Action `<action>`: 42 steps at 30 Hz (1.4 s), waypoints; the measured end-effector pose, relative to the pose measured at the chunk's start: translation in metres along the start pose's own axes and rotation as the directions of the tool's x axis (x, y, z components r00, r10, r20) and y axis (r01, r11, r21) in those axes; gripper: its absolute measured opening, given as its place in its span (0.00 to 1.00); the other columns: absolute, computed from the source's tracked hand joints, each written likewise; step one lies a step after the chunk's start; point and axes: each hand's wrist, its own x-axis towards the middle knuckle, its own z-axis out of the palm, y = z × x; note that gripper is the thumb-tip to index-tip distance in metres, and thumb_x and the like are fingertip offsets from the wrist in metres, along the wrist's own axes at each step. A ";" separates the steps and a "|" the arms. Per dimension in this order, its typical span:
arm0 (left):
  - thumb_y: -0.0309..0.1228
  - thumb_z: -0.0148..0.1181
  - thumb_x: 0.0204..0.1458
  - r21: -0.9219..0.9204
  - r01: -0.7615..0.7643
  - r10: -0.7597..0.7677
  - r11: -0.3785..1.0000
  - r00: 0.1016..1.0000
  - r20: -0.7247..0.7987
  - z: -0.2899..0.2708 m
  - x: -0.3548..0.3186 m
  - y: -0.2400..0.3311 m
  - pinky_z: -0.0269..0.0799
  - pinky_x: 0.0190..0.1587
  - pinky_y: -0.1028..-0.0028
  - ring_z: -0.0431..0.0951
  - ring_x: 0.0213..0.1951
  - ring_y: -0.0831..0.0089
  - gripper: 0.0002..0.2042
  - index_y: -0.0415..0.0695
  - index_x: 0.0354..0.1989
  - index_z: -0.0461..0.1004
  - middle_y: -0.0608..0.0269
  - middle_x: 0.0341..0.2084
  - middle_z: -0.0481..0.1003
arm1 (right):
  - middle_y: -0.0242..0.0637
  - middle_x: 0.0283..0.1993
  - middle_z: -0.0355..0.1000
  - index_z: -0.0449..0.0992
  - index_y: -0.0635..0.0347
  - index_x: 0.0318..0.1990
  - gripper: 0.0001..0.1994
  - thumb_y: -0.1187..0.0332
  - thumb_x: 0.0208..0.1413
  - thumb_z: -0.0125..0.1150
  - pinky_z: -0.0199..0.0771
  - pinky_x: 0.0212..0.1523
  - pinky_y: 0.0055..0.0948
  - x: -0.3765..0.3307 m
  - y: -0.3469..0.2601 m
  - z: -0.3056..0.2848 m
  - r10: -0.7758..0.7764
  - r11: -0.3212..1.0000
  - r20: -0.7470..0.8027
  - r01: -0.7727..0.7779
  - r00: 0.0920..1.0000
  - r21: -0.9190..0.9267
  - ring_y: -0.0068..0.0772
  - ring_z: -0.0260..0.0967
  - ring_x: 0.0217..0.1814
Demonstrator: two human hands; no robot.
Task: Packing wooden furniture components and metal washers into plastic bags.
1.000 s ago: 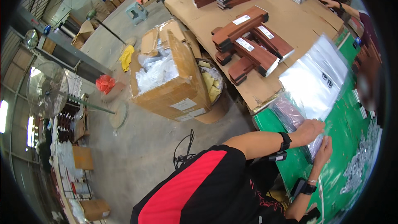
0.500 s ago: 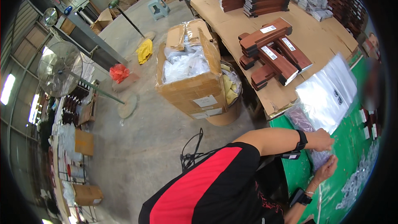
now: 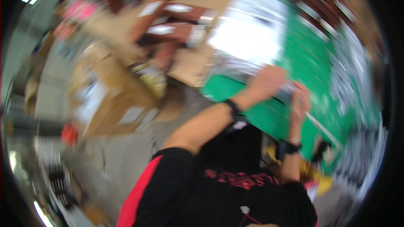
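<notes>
**Thin clear bags under both hands**

Head view, badly blurred: just beyond our fingers lies a stack of clear, glossy plastic bags (image 3: pixel 248 38) on the green table mat (image 3: pixel 315 63). Our left hand (image 3: pixel 269 82) and right hand (image 3: pixel 301 101) meet at its near edge; whether the fingers are closed, we cannot tell. We judge the bags light, limp and slippery, best pinched at that edge.

View swung right and blurred; cardboard box (image 3: pixel 113 96) now far left, green mat (image 3: pixel 311 67) centred, both hands (image 3: pixel 269 82) higher over clear bags (image 3: pixel 248 38).
</notes>
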 end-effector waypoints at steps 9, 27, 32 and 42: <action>0.34 0.60 0.57 -0.160 0.093 -0.096 0.983 0.995 -0.010 -0.020 -0.006 0.036 0.64 0.42 0.63 0.74 0.35 0.63 0.08 0.44 0.30 0.71 0.65 0.33 0.78 | 0.37 0.49 0.78 0.84 0.61 0.36 0.04 0.73 0.55 0.65 0.68 0.56 0.32 -0.018 -0.017 -0.023 0.130 0.987 0.001 -0.129 0.992 0.098 0.36 0.70 0.55; 0.30 0.62 0.56 -0.139 0.143 -0.151 0.980 0.987 -0.050 -0.025 -0.011 0.040 0.63 0.39 0.64 0.74 0.33 0.65 0.07 0.46 0.28 0.70 0.66 0.32 0.79 | 0.33 0.49 0.76 0.75 0.57 0.62 0.21 0.73 0.60 0.59 0.70 0.51 0.23 -0.015 -0.020 -0.002 0.518 0.671 0.067 -0.454 0.853 0.586 0.19 0.70 0.49; 0.26 0.60 0.56 -0.129 0.232 -0.233 0.964 0.972 0.008 -0.025 -0.005 0.046 0.65 0.40 0.63 0.75 0.34 0.62 0.07 0.45 0.43 0.74 0.65 0.32 0.79 | 0.31 0.43 0.76 0.73 0.59 0.63 0.23 0.75 0.58 0.55 0.67 0.49 0.20 -0.013 -0.017 0.006 0.516 0.694 -0.040 -0.390 0.855 0.605 0.18 0.69 0.48; 0.19 0.57 0.49 -0.020 -0.126 0.128 0.992 0.977 0.169 -0.037 0.007 0.036 0.67 0.43 0.64 0.77 0.41 0.64 0.22 0.56 0.52 0.77 0.63 0.55 0.73 | 0.33 0.41 0.76 0.71 0.60 0.63 0.23 0.74 0.58 0.54 0.67 0.51 0.21 -0.012 -0.008 0.011 0.536 0.659 -0.044 -0.385 0.843 0.646 0.19 0.70 0.47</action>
